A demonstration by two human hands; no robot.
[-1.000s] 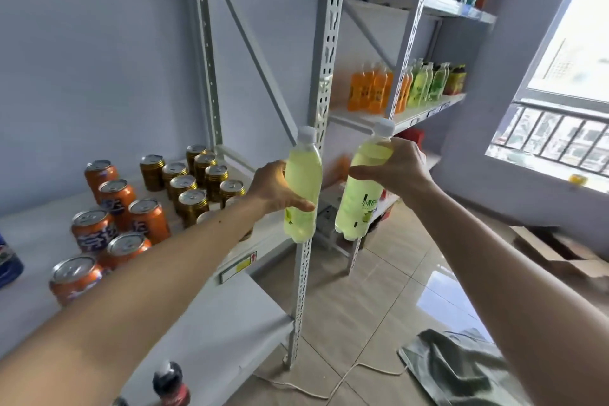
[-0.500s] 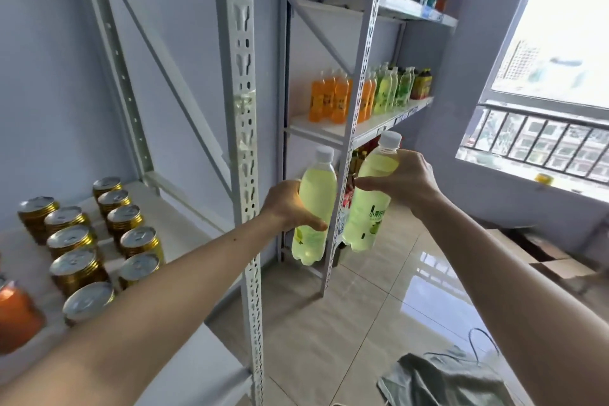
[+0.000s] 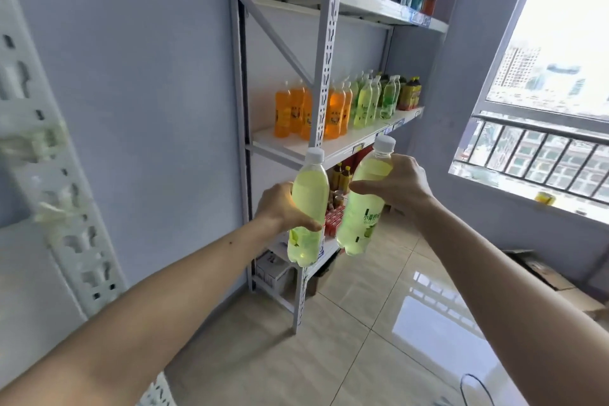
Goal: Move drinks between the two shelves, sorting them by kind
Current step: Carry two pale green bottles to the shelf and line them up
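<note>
My left hand grips an upright yellow-green drink bottle with a white cap. My right hand holds a second yellow-green bottle, tilted slightly, with a green label. Both bottles hang in the air in front of the far shelf unit. Its middle shelf carries a row of orange bottles on the left, a group of yellow-green bottles beside them, and dark-labelled bottles at the right end.
The top shelf holds dark and blue bottles. Lower shelves hold small bottles and red packs. A blurred post of the near shelf stands at the left. Tiled floor, flattened cardboard and a window with a railing lie to the right.
The view has swung right and closer to the far shelf; the cans on the near shelf have left the frame. Both hands still hold their bottles, carried toward the far shelf.
</note>
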